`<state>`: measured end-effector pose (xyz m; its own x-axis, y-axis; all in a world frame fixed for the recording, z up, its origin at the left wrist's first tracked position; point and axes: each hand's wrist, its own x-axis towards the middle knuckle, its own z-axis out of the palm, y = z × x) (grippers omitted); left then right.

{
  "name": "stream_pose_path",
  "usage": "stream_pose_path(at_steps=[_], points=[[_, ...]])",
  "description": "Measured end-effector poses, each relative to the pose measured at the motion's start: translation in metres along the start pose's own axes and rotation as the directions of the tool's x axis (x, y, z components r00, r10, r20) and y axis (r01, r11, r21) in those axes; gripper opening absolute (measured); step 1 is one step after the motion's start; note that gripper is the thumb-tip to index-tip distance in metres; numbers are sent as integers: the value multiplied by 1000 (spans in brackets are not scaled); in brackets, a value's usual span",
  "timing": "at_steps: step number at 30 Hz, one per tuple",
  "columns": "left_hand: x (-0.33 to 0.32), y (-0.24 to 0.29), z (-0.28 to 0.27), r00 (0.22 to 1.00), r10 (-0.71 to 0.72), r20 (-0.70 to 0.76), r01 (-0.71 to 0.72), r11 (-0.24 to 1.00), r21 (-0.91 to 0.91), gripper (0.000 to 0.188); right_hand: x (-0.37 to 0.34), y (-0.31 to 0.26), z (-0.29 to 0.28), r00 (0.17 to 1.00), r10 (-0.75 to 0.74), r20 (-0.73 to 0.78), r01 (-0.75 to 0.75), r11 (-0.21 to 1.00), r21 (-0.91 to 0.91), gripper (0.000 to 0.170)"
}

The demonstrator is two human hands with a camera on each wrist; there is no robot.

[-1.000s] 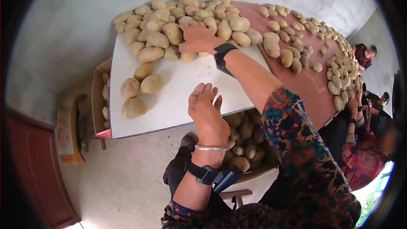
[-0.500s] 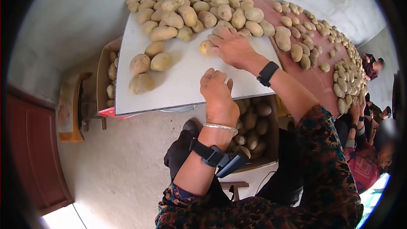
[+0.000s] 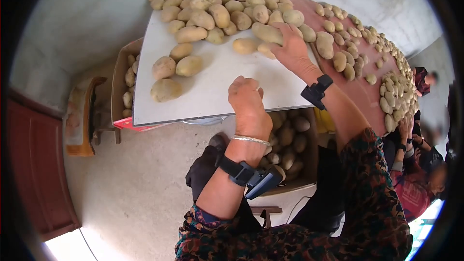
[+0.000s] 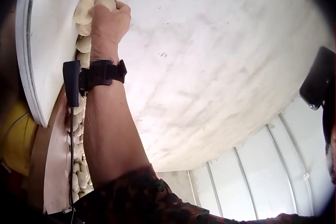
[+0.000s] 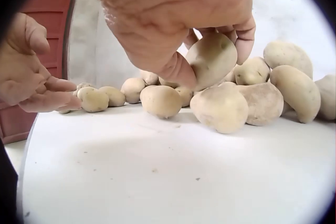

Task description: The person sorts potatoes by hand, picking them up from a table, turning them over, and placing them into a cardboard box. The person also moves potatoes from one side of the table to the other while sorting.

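Pinched between the thumb and fingers of my right hand is a long pale potato, raised a little off the board; the right wrist view shows this potato under my palm. Two potatoes lie on the white board just below it. My left hand hovers over the board's near edge, palm turned up, its fingers loosely bent and holding nothing; in the right wrist view this hand is at the left. A potato heap covers the back of the board.
Several potatoes stand apart at the board's left. A potato-filled box is below the near edge, another box at left. More potatoes lie on the red surface at right, with people beside it.
My right hand moved from the heap, drew one potato toward the near side, let it go and took hold of the long one. My left hand shifted slightly right in view.
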<state>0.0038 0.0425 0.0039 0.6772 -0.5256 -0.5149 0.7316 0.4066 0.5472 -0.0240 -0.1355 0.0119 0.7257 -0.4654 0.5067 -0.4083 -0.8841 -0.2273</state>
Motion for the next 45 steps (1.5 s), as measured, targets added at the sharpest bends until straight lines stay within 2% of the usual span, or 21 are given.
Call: stream_pose_path(at_steps=[1, 2, 3, 5, 6, 8, 10, 13, 17, 20, 22, 25, 28, 30, 31, 33, 36, 37, 38, 41, 45], points=[[-3, -1, 3, 1000, -11, 11, 11, 1000, 2, 20, -1, 2, -5, 998, 68, -12, -66, 991, 119, 50], [-7, 1, 5, 1000, -24, -18, 24, 1000, 0, 12, -2, 4, -9, 997, 78, -18, -75, 992, 104, 50], [-9, 2, 7, 998, -34, -48, 34, 999, -3, 28, -2, 6, -11, 975, 212, 70, -224, 926, 304, 50], [5, -7, -7, 998, -35, 52, 34, 999, 17, 15, -4, 11, -19, 911, 318, 261, -410, 747, 523, 50], [9, -11, -11, 989, -30, 144, 26, 999, 34, 10, -9, 14, -19, 912, 325, 249, -409, 751, 518, 50], [2, -11, -2, 989, -18, 146, 14, 1000, 28, 22, -31, 21, -13, 990, 8, 139, -43, 967, 250, 53], [0, -9, -1, 993, -95, 72, 93, 995, 32, 19, -51, 15, -17, 971, -172, 166, 160, 983, 85, 55], [11, -20, -16, 982, -113, 153, 106, 993, 48, 10, -71, 10, -20, 925, -259, 277, 246, 966, 82, 60], [9, -21, -14, 973, -153, 175, 141, 987, 79, 9, -75, 22, -18, 952, -266, 153, 269, 963, -1, 53], [5, -19, -9, 977, -164, 134, 154, 985, 83, 13, -65, 34, -21, 975, -170, 142, 177, 984, -37, 44], [5, -20, -8, 980, -169, 108, 161, 984, 75, 16, -52, 38, -26, 999, 21, 45, -22, 999, 35, 36], [8, -24, -11, 977, -175, 125, 164, 982, 93, 24, -7, 58, -26, 989, 66, -134, -59, 997, 57, 46], [15, -29, -16, 967, -186, 176, 164, 977, 133, 26, 41, 95, -11, 974, 157, -164, -155, 988, 21, 59], [13, -28, -14, 965, -207, 161, 195, 977, 89, 24, 61, 115, 1, 973, 228, 21, -228, 964, 134, 78], [11, -27, -13, 966, -203, 160, 190, 978, 92, 24, 62, 102, -10, 974, 227, 19, -227, 964, 140, 78], [7, -24, -10, 973, -183, 140, 171, 980, 98, 20, 62, 78, -30, 917, 286, 277, -250, 955, -160, 78], [1, -23, -3, 951, -279, 132, 274, 960, 55, 24, 57, 69, -30, 890, 287, 356, -230, 954, -193, 75], [6, -26, -7, 916, -332, 226, 321, 943, 82, 37, 54, 70, -29, 856, 305, 417, -291, 952, -98, 68], [5, -28, -7, 916, -333, 225, 323, 943, 80, 37, 48, 67, -25, 855, 305, 420, -291, 952, -99, 68], [-3, -33, 3, 856, -451, 253, 438, 892, 110, 59, 17, 62, 1, 970, 230, 84, -232, 973, 15, 63], [-6, -36, 6, 857, -451, 251, 432, 893, 129, 63, -14, 47, 6, 979, 164, -121, -157, 986, 61, 63]])
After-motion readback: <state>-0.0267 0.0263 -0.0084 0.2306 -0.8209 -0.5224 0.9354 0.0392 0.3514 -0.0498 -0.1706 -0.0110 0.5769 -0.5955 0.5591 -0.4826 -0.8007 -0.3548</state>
